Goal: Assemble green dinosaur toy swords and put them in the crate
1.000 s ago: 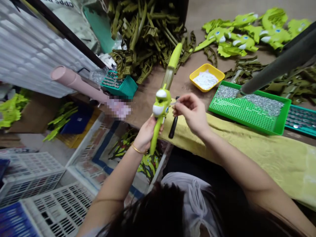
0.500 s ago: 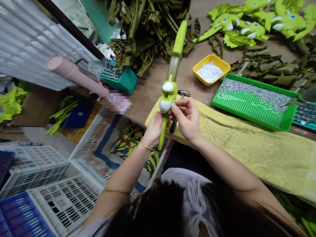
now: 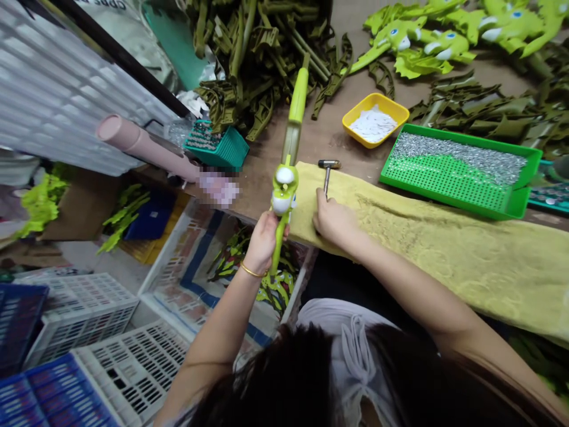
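My left hand [image 3: 262, 240], with a bracelet at the wrist, is closed around a lime-green plastic toy [image 3: 284, 188]. The toy stands roughly upright, with a white-jawed animal head above my fingers, an olive middle, a long green tip at the top and a thin green tail below. On the yellow folded cloth [image 3: 418, 243] lies a small hammer [image 3: 326, 178], its head pointing away from me. My right hand [image 3: 335, 222] is closed over the hammer's handle, whose lower part is hidden by the fingers.
A yellow bowl of white bits [image 3: 355, 133] and a green perforated tray of small metal pins [image 3: 448, 196] stand behind the cloth. Olive plastic parts [image 3: 262, 47] are heaped at the back, green toys [image 3: 404, 44] to the right. Left are a teal basket [image 3: 222, 151] and a pink cylinder [image 3: 146, 145].
My right hand has left the toy's head and moved down onto the hammer's handle. My left hand has shifted slightly left with the toy, away from the hammer.
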The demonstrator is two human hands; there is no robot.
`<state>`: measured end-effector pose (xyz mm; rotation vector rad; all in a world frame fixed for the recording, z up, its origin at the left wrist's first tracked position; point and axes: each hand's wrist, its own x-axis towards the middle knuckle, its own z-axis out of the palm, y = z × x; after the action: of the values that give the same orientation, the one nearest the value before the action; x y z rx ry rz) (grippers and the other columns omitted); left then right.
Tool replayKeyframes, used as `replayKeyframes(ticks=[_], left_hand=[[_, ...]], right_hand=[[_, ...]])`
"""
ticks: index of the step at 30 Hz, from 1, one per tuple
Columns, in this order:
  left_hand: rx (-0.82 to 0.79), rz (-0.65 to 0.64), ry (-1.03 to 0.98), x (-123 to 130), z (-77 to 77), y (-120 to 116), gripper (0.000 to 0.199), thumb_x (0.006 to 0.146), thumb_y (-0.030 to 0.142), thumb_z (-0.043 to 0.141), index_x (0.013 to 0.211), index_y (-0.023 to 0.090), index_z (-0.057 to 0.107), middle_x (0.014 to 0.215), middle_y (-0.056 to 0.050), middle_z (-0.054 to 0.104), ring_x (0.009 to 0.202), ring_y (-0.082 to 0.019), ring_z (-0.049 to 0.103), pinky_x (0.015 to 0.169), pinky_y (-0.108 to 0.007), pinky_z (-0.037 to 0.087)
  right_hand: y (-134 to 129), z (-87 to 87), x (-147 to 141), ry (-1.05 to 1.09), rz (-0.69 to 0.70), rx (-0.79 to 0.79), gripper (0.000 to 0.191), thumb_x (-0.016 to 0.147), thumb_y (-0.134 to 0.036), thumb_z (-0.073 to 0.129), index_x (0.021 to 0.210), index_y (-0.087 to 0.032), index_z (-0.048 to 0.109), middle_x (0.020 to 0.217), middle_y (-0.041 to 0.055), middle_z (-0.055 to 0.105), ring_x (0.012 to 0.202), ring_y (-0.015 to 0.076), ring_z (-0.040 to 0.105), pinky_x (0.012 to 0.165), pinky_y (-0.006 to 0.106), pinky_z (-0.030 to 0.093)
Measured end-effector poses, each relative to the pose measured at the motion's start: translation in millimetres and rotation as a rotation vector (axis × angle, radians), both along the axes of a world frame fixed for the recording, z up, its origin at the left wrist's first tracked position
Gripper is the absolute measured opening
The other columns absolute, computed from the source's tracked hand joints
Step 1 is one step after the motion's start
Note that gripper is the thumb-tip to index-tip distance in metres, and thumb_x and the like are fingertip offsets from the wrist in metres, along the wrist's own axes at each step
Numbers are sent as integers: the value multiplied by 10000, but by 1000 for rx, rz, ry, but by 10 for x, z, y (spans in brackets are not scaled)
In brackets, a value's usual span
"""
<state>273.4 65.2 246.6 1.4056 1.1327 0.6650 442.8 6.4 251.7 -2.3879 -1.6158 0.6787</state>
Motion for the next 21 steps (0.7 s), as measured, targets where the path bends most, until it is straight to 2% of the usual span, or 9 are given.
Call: replayKeyframes(ticks=[2,4,7,10,14,16,19,21], left_hand=[[69,13,103,-147,-15,-26,615,713,815,519,814,212,446,575,33,545,491,-98,491,485,-229,401],[103,23,177,-338,-38,-80,603,695,781,574,842,207,466,573,45,537,482,-94,470,472,-220,375],[112,42,265,-649,-92,-238,535,675,664,677,878,198,510,581,49,559,482,-99,468,481,-218,364],[206,25,510,-903,-161,-450,464,709,569,663,954,188,564,705,-8,664,579,-146,573,578,-250,429],[401,-86,899,-1084,-247,-628,493,760,565,573,1052,169,596,895,-103,719,781,-250,673,699,-308,466],[445,-127,969,-1122,-283,-635,509,786,576,529,1067,157,600,899,-123,717,809,-274,680,709,-316,466],[470,-153,990,-1153,-320,-576,506,799,594,505,1045,163,604,852,-113,711,770,-265,674,685,-301,459],[459,-164,960,-1170,-331,-512,477,795,595,517,1017,183,608,808,-87,703,737,-245,662,664,-283,452]], right_hand=[[-59,41,77,33,-100,4,630,874,-189,371,1481,-70,254,1114,258,640,912,353,685,774,490,535],[-196,73,231,74,-226,36,607,866,-179,352,1460,-61,311,1137,264,639,949,353,675,816,512,525],[-517,53,450,181,-365,212,535,900,-237,325,1404,-91,432,1137,213,674,962,311,671,866,502,523],[-870,2,478,269,-313,409,527,918,-333,388,1406,-153,472,1209,145,681,933,246,682,900,450,536],[-1144,-24,240,243,-146,526,481,936,-361,399,1361,-195,550,1265,108,666,935,198,686,888,367,552],[-1187,-51,113,185,-123,500,493,958,-352,339,1383,-196,534,1224,122,683,912,198,685,880,369,549],[-1229,-97,37,115,-141,285,501,950,-313,339,1406,-204,515,1049,136,730,796,225,677,792,408,556],[-1256,-73,67,98,-181,217,502,937,-311,374,1409,-209,512,971,130,736,762,237,668,760,421,553]])
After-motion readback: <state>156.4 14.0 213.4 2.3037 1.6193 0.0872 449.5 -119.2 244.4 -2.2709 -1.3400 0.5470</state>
